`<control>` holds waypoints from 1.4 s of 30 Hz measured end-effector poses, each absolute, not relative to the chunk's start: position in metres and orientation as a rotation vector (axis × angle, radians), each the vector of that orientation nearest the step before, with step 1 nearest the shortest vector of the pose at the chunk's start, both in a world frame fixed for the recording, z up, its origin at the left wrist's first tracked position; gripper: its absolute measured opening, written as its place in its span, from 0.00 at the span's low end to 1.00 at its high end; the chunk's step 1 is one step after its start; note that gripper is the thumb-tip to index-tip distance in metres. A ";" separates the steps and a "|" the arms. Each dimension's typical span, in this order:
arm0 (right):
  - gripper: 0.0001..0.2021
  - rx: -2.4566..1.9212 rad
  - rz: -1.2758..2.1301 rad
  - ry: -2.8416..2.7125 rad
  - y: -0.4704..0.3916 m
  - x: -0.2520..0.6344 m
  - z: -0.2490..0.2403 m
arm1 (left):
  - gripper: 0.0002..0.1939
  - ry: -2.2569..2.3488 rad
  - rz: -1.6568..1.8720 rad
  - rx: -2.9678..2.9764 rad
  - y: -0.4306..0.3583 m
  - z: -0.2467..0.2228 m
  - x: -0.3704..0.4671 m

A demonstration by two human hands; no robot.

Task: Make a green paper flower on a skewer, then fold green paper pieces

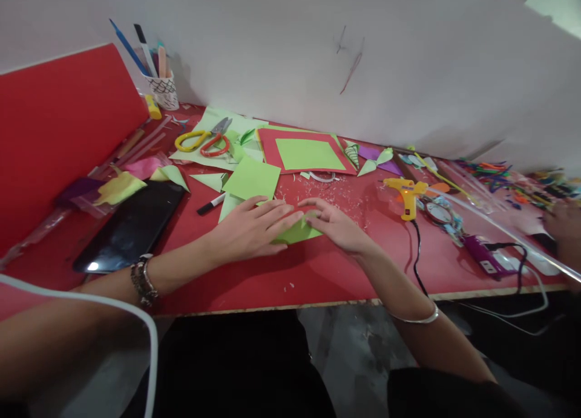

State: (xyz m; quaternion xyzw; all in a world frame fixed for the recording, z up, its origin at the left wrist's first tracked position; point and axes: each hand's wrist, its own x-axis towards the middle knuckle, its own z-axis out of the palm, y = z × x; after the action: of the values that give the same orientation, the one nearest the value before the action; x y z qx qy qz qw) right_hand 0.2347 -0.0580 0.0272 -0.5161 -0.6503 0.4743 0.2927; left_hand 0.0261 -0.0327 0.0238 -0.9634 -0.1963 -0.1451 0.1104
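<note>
A piece of light green paper [297,231] lies on the red tabletop in front of me, partly hidden by my hands. My left hand [254,227] rests flat across its left side with the fingers stretched out. At the paper's upper right, my right hand [340,225] has its thumb and fingers curled around a raised bit of it. Just beyond my left hand lies a green paper square [252,178] on other green sheets. A black-capped marker [211,204] is beside them.
Scissors [204,141] lie on pale green paper at the back. A yellow glue gun [407,195] stands to the right near a purple power socket [490,257]. A black phone [131,227] is at left. Another person's hand [563,224] shows at the right edge.
</note>
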 end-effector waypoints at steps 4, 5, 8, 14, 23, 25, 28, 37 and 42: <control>0.12 -1.366 1.163 -1.674 -0.058 0.228 0.037 | 0.21 -0.663 -0.498 -2.790 -0.033 0.032 0.029; 0.11 -1.357 1.113 -1.691 -0.059 0.227 0.039 | 0.16 -0.666 -0.480 -2.771 -0.032 0.035 0.029; 0.07 -1.325 0.970 -1.740 -0.061 0.220 0.044 | 0.13 -0.661 -0.425 -2.731 -0.029 0.042 0.029; 0.08 -1.304 0.747 -1.901 -0.060 0.208 0.028 | 0.23 -0.748 -0.337 -2.865 -0.038 0.023 0.037; 0.10 -1.285 0.707 -2.051 -0.074 0.225 0.010 | 0.09 -0.986 -0.335 -3.368 -0.034 -0.001 0.030; 0.17 -1.212 0.673 -2.228 -0.081 0.225 0.018 | 0.09 -1.058 -0.499 -3.502 -0.030 0.001 0.028; 0.28 -1.152 0.422 -2.519 -0.091 0.222 0.022 | 0.07 -1.172 -0.717 -3.606 -0.026 0.004 0.028; 0.18 -1.072 -0.245 -2.717 -0.093 0.223 0.006 | 0.12 -1.705 -0.978 -3.787 -0.016 0.000 0.033; 0.19 -1.169 0.222 -2.657 -0.090 0.219 0.001 | 0.12 -1.207 -0.549 -3.559 -0.024 0.009 0.021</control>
State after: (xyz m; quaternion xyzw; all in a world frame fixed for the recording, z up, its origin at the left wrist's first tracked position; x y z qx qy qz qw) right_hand 0.2192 -0.0903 0.0006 -0.3989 -0.9066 0.0756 0.1149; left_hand 0.0207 -0.0236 0.0090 -0.8871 -0.3008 -0.1369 -0.3222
